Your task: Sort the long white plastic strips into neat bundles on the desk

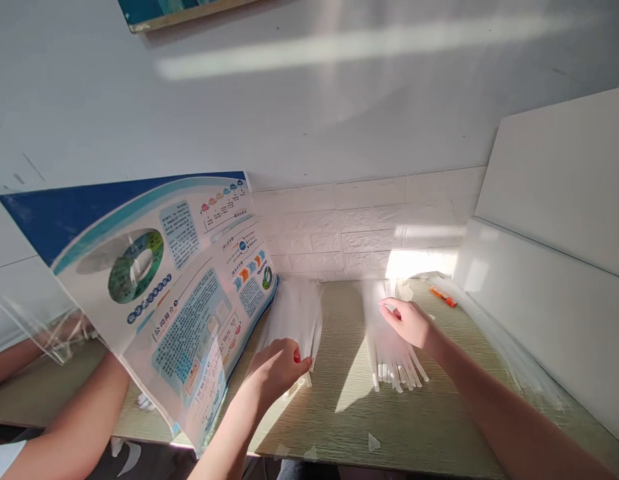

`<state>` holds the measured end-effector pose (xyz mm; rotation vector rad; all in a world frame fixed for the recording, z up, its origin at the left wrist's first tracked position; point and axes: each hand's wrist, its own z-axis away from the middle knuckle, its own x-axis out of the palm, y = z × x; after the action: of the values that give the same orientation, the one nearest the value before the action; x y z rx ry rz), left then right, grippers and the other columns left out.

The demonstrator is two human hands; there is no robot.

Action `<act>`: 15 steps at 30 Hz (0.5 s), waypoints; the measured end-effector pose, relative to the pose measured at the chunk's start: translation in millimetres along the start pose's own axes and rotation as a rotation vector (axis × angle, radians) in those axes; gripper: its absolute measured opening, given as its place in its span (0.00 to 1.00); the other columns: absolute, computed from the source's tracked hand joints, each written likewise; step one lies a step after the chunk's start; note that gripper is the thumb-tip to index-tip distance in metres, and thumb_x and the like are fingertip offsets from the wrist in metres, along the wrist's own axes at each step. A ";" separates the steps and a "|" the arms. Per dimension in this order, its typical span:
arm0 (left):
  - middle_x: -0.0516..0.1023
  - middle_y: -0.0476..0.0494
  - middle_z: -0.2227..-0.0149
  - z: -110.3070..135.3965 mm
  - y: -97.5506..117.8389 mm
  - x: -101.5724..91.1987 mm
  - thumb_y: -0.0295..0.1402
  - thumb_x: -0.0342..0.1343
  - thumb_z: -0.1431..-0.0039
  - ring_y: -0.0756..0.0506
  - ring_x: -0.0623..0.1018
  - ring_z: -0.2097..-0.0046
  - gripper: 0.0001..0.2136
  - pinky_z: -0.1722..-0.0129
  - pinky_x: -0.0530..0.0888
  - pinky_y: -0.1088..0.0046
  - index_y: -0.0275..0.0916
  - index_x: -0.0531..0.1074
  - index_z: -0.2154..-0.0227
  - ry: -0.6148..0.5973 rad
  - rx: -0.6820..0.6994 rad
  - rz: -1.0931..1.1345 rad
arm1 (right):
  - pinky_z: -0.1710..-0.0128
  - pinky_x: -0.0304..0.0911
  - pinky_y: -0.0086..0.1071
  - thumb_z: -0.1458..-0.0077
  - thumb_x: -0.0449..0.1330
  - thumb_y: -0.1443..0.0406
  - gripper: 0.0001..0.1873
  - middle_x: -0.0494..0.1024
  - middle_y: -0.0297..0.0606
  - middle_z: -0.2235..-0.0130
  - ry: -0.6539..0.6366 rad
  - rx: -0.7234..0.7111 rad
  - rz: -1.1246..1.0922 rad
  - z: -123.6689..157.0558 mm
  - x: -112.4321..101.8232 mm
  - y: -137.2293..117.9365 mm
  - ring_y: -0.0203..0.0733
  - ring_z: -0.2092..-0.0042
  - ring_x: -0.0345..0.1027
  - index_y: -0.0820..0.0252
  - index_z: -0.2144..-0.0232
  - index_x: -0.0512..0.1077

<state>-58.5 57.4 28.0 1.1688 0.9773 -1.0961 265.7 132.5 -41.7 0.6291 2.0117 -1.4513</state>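
Observation:
Two bundles of thin, translucent plastic strips with white ends lie on the table (pixel 349 367). My left hand (pixel 279 367) is closed at the near end of the left bundle (pixel 295 310), thumb against the curled fingers. What sits inside that grip is hidden. Over the upper part of the right bundle (pixel 394 353), my right hand (pixel 407 323) has thumb and forefinger pinched together. Anything between those fingertips is too fine to make out. The white ends of the right bundle fan out towards me.
A printed poster board (pixel 189 300) stands tilted at the left, with another person's arm (pixel 79 413) behind it. More clear strips (pixel 509 353) lie at the right beside white panels (pixel 539 300). An orange object (pixel 443 297) lies near the wall; a clear scrap (pixel 373 443) lies near the front edge.

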 end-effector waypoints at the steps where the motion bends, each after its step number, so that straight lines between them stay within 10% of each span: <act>1: 0.75 0.45 0.70 0.0 1.7 -1.5 0.46 0.56 0.45 0.45 0.71 0.69 0.14 0.70 0.58 0.69 0.40 0.70 0.75 0.001 -0.004 -0.001 | 0.72 0.50 0.33 0.35 0.51 0.53 0.21 0.62 0.29 0.81 0.020 -0.001 0.009 -0.3 -0.5 0.4 0.37 0.76 0.54 0.59 0.53 0.77; 9: 0.75 0.49 0.72 15.4 18.5 -19.9 0.42 0.49 0.39 0.48 0.70 0.71 0.13 0.71 0.60 0.72 0.40 0.68 0.73 0.086 -0.014 0.088 | 0.74 0.58 0.32 0.33 0.50 0.59 0.18 0.68 0.28 0.79 0.180 -0.177 0.095 4.5 -4.8 -14.7 0.36 0.77 0.61 0.56 0.47 0.74; 15: 0.74 0.52 0.74 30.3 53.3 -22.7 0.41 0.50 0.35 0.50 0.67 0.74 0.13 0.71 0.60 0.74 0.41 0.69 0.72 0.303 0.227 0.197 | 0.49 0.69 0.38 0.41 0.58 0.76 0.26 0.78 0.41 0.56 0.685 -0.948 0.335 21.7 -9.0 -57.9 0.42 0.52 0.73 0.58 0.41 0.70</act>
<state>-10.3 33.2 64.9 1.6167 0.9586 -0.9035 237.5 94.2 -1.2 1.0113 2.5808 0.0298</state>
